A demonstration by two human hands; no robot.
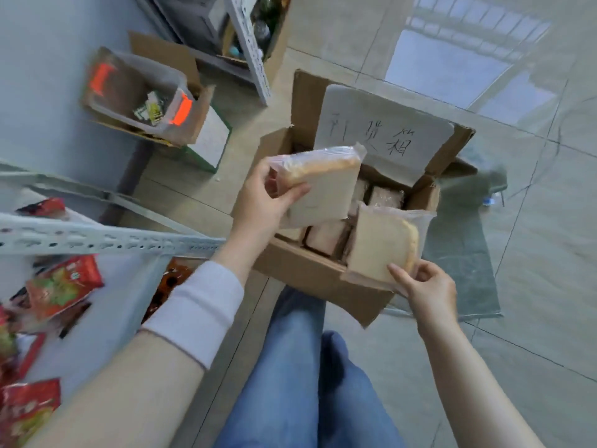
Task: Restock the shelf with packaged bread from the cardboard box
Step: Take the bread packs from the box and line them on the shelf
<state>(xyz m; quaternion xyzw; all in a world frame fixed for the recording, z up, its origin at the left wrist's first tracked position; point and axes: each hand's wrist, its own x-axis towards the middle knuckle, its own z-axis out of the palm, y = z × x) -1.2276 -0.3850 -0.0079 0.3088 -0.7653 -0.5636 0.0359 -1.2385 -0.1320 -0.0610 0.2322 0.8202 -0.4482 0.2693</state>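
An open cardboard box (310,273) stands on the floor in front of me, with several wrapped bread packs (326,237) inside. My left hand (261,202) grips one clear-wrapped bread pack (323,185) above the box's left side. My right hand (426,292) pinches the lower corner of a second bread pack (378,244), which stands tilted at the box's near right corner. A white sheet with handwriting (384,130) is stuck to the box's raised far flap. The grey metal shelf (106,237) is at my left, carrying red snack packets (64,286).
A second cardboard box with a clear plastic bin and orange clips (142,98) sits on the floor at the far left. Another shelf upright (248,46) stands at the back. A grey mat (462,260) lies under the box's right side. My jeans-clad legs (307,383) are below.
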